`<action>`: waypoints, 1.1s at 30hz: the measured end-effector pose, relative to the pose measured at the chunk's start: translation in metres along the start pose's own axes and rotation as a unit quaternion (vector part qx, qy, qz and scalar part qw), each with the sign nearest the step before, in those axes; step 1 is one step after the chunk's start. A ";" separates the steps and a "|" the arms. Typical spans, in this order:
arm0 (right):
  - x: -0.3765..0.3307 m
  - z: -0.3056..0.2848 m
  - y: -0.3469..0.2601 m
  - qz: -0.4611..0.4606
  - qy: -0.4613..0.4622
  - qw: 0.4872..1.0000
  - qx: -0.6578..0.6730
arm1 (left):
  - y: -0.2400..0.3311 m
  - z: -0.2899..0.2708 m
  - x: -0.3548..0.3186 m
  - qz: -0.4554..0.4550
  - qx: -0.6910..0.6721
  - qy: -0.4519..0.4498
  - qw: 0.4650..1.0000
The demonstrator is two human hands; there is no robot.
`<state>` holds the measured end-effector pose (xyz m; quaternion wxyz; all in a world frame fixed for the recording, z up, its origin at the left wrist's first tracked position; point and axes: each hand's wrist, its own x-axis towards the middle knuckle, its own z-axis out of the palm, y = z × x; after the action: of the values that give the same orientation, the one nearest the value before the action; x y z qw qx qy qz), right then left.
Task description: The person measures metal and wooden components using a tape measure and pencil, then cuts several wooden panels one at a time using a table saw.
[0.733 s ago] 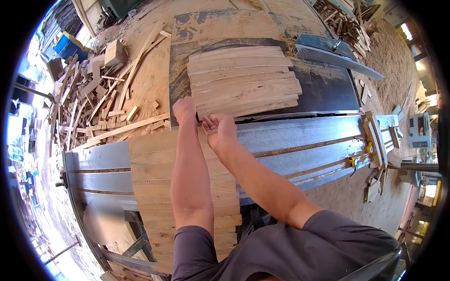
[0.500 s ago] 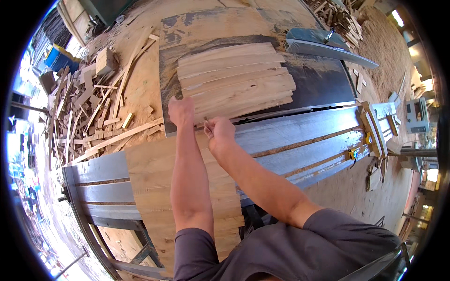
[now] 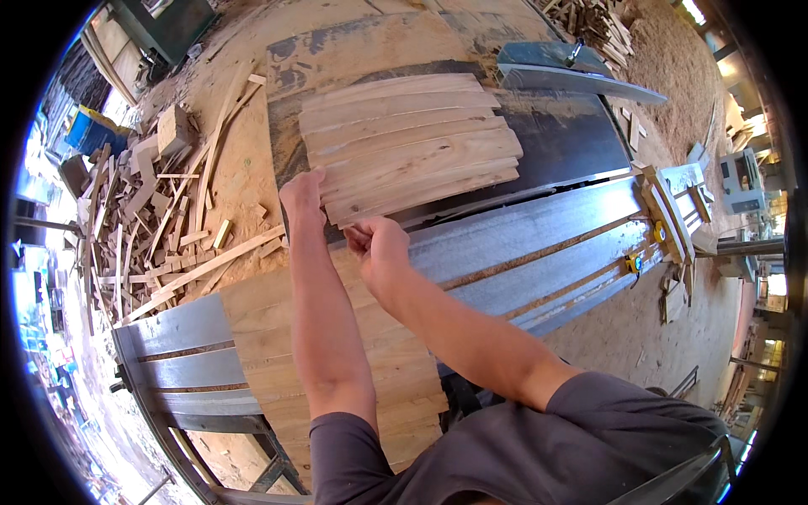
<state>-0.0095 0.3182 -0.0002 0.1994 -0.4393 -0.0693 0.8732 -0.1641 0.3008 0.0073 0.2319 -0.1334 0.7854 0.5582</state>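
Observation:
A stack of thin pale wooden boards (image 3: 408,143) lies fanned out on a dark platform (image 3: 564,143) beyond a grey metal bench (image 3: 539,231). My left hand (image 3: 303,195) rests on the near left corner of that stack, fingers curled over the board ends. My right hand (image 3: 376,247) is closed on the near edge of the lowest board, just right of the left hand. Under my forearms a wide glued wooden panel (image 3: 278,345) lies across the bench.
A heap of wood offcuts and strips (image 3: 156,210) covers the sawdust floor at the left. A blue-grey metal blade-like part (image 3: 572,71) lies behind the platform. Small clamps and wooden pieces (image 3: 669,219) sit at the bench's right end. A machine (image 3: 741,181) stands far right.
The view has shifted down and closer to the stack. Both hands have stayed at the near left corner of the boards, the right hand closing on the edge.

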 end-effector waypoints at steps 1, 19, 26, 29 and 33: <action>-0.003 0.002 0.000 0.030 0.004 1.000 0.004 | 0.009 -0.003 -0.005 -0.013 0.046 0.005 0.999; -0.080 0.000 0.030 0.138 -0.304 0.930 -0.154 | -0.094 -0.167 -0.131 0.410 -0.232 0.267 0.841; -0.175 -0.073 0.033 0.247 -0.386 0.830 -0.318 | -0.171 -0.180 -0.348 0.212 -0.646 0.079 0.729; -0.208 -0.143 0.005 0.313 -0.421 0.762 -0.380 | -0.238 -0.141 -0.445 0.227 -0.675 0.097 0.696; -0.234 -0.188 0.017 0.382 -0.449 0.685 -0.429 | -0.287 -0.123 -0.516 0.234 -0.700 0.190 0.648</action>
<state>0.2603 0.1971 0.0539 -0.4165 -0.0205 -0.3436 0.8415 0.3859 0.0618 0.0711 -0.2231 -0.1708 0.1935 0.9400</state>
